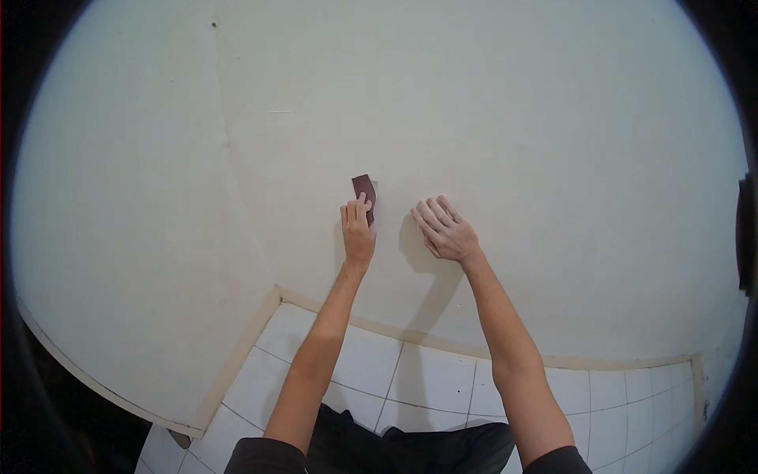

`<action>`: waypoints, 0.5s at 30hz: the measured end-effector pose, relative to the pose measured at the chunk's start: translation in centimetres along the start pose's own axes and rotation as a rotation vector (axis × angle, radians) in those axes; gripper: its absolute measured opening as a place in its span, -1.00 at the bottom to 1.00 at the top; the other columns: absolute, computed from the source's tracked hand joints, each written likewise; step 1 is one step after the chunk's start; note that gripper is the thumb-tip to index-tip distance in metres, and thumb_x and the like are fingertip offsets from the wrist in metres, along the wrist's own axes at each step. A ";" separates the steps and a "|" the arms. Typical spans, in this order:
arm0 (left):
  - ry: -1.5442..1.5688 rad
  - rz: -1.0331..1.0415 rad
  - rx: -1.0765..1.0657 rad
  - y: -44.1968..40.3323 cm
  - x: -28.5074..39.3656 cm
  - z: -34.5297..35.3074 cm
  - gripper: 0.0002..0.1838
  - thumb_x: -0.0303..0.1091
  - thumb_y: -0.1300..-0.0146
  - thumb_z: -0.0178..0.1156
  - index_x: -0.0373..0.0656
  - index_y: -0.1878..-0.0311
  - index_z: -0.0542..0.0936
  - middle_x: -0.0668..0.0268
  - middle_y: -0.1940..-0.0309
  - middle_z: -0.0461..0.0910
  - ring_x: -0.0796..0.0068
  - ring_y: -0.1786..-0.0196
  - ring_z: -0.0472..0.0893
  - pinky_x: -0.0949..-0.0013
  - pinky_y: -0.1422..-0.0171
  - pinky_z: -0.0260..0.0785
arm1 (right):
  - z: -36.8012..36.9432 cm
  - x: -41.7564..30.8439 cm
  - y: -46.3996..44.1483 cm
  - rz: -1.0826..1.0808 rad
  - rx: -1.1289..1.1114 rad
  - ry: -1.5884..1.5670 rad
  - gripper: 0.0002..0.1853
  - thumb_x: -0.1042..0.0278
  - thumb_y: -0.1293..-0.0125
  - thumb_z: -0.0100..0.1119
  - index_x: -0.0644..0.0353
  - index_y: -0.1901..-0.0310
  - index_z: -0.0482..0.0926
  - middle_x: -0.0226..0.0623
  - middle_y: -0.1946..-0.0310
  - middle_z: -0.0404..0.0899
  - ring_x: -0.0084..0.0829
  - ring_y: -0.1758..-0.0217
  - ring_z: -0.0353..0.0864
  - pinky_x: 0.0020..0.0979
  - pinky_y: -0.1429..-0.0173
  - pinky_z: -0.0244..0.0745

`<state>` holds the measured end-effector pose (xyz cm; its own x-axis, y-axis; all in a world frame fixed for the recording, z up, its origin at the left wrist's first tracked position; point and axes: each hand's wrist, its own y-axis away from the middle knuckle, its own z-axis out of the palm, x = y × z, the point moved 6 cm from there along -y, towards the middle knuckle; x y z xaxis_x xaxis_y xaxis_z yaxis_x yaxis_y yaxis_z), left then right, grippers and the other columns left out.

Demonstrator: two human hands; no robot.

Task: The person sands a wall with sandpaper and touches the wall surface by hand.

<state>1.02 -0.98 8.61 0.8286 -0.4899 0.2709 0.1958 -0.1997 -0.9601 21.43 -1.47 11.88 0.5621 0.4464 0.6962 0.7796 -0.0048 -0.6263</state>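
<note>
My left hand [358, 229] is closed on a folded piece of dark reddish-brown sandpaper [362, 186], held up against the pale wall [505, 142]. A small lighter patch or edge shows just right of the sandpaper; I cannot tell if it is on the wall or part of the sheet. My right hand [448, 231] is a short way to the right, close to the wall, its shadow falling to the left. Its fingers are bent a little and slightly apart, with nothing seen in them. Whitish dust coats its fingers and back.
A wall corner [237, 189] runs down on the left. Cream skirting [379, 328] borders the white tiled floor [442, 375]. At the lower left the left wall ends beside a dark opening. A dark object [746, 237] stands at the far right edge.
</note>
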 end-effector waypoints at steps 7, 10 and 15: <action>-0.028 0.023 -0.112 6.2 -0.5 0.8 -0.57 -0.77 -0.10 0.28 -0.32 -0.07 0.54 0.04 -0.06 0.57 -0.04 -0.06 0.50 -0.03 -0.20 0.41 | 0.3 -0.2 -0.2 -0.005 0.001 0.025 -0.31 0.04 -0.19 0.23 0.13 -0.36 0.51 -0.28 -0.37 0.48 -0.27 -0.48 0.42 -0.06 -0.70 0.20; -0.073 0.071 -0.023 4.2 0.0 0.1 -0.51 -0.73 -0.07 0.32 -0.34 -0.13 0.55 0.08 -0.06 0.59 -0.03 -0.03 0.51 -0.01 -0.19 0.42 | 0.3 -0.2 0.0 -0.008 0.015 0.024 -0.33 0.04 -0.18 0.24 0.12 -0.33 0.53 -0.28 -0.38 0.47 -0.28 -0.50 0.41 -0.06 -0.70 0.20; -0.094 0.081 0.008 -1.8 0.2 1.1 -0.48 -0.73 -0.08 0.30 -0.35 -0.18 0.55 0.08 -0.06 0.59 -0.02 -0.03 0.50 -0.02 -0.20 0.42 | 0.5 0.2 0.9 -0.004 0.018 0.024 -0.33 0.04 -0.16 0.25 0.12 -0.32 0.54 -0.28 -0.38 0.47 -0.28 -0.50 0.40 -0.06 -0.70 0.20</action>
<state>1.40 0.27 10.26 0.8874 -0.4222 0.1849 0.1297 -0.1560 -0.9792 22.17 -0.96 11.30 0.5654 0.4245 0.7072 0.7772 0.0131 -0.6292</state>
